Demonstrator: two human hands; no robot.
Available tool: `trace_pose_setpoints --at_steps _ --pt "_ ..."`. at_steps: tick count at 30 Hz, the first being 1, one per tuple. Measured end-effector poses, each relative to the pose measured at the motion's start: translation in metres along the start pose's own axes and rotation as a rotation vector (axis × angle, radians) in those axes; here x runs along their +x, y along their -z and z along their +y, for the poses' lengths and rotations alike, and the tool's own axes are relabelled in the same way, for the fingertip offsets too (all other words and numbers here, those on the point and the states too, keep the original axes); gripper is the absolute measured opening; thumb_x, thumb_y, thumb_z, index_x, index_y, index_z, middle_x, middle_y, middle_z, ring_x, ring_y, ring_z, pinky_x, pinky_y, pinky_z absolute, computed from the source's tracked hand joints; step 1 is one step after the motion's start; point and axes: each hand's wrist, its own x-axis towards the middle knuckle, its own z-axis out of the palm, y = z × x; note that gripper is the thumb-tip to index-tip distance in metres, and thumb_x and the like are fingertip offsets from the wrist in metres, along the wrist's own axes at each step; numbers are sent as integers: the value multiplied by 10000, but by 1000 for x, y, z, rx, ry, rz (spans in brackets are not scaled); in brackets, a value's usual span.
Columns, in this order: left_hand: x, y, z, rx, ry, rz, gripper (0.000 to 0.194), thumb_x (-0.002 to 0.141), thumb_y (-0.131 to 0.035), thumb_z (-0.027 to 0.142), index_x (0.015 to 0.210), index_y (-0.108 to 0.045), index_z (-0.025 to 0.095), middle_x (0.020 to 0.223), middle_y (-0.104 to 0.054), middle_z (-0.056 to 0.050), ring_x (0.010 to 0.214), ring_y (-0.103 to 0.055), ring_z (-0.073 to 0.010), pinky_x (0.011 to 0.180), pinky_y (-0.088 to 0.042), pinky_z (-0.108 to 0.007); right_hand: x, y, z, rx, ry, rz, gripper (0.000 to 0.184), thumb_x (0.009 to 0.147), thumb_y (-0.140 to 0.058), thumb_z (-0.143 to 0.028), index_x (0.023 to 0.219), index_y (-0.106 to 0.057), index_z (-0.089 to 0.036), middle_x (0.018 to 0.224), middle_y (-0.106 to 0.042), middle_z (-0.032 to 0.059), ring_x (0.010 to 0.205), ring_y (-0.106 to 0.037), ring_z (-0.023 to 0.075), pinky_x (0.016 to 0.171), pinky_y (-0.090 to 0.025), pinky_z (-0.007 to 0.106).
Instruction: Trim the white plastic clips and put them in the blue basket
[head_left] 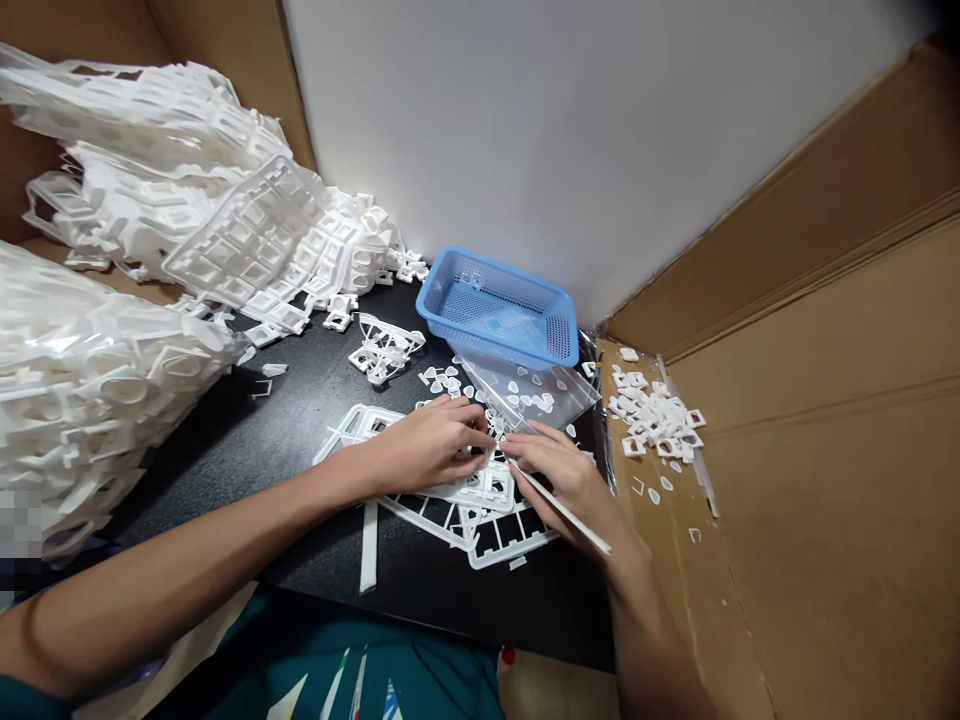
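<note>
A white moulded plastic sheet of small square frames (491,487) lies on the black table, on top of stripped white outer frames (510,550). My left hand (439,440) rests over this sheet, its fingers curled and pinching near the top edge. Close against it, my right hand (562,470) grips a thin white stick (570,518) that slants down toward my wrist. The stick's tip and the exact spot between my fingertips are hidden. Around my fingers lie small white teardrop-shaped scraps (442,380). A clear plastic bag (517,385) sits just beyond them.
A blue perforated basket (495,310) stands at the back. Large heaps of white moulded sheets (247,230) and a full clear bag of parts (97,390) fill the left. Loose white square pieces (656,415) lie on cardboard at right. A flat white strip (369,548) lies in front.
</note>
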Motion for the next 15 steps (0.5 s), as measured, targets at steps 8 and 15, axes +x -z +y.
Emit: trace_pose_setpoints --at_steps 8,15 --pt "2 4 -3 -75 -45 -3 268 1036 -591 312 1210 -774 223 1042 -673 -81 962 -605 -228 892 -433 -372 4 1 -4 -145 59 65 181 1002 -514 -48 1065 -610 -188 1089 -780 105 1071 -745 221 1126 -520 514" --pt "2 0 -7 -97 -39 18 257 1034 -599 329 1174 -786 223 1040 -674 -82 962 -610 -228 887 -442 -370 2 6 -6 -17 -27 142 183 980 -591 -66 1077 -625 -218 1111 -776 67 1087 -733 219 1126 -519 507"
